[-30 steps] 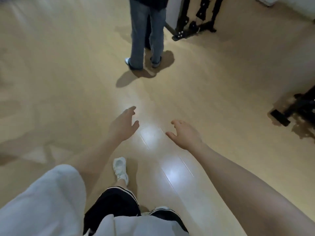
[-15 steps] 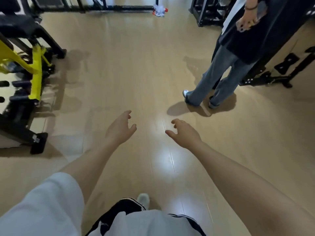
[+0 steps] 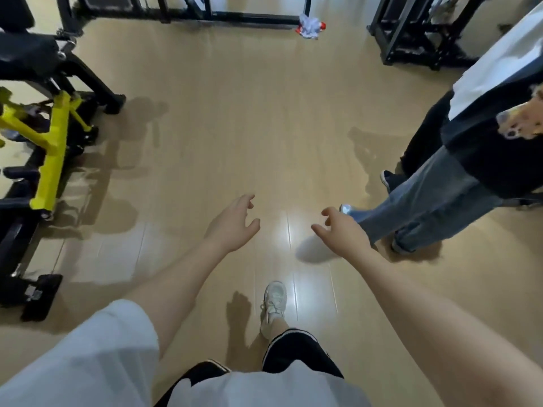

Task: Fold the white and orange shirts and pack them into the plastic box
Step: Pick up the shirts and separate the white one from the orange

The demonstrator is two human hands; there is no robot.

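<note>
Floor (image 3: pixel 235 113) pale wood, glossy; gym frames (image 3: pixel 50 142) around; both hands (image 3: pixel 232 224) (image 3: pixel 343 230) loosely spread, empty.

The white shoe (image 3: pixel 274 306) has stepped forward (bystander (image 3: pixel 458 183) now nearer right).

A gym room: black-and-yellow exercise machine (image 3: pixel 50 148) on wooden floor (image 3: pixel 249 127).
</note>
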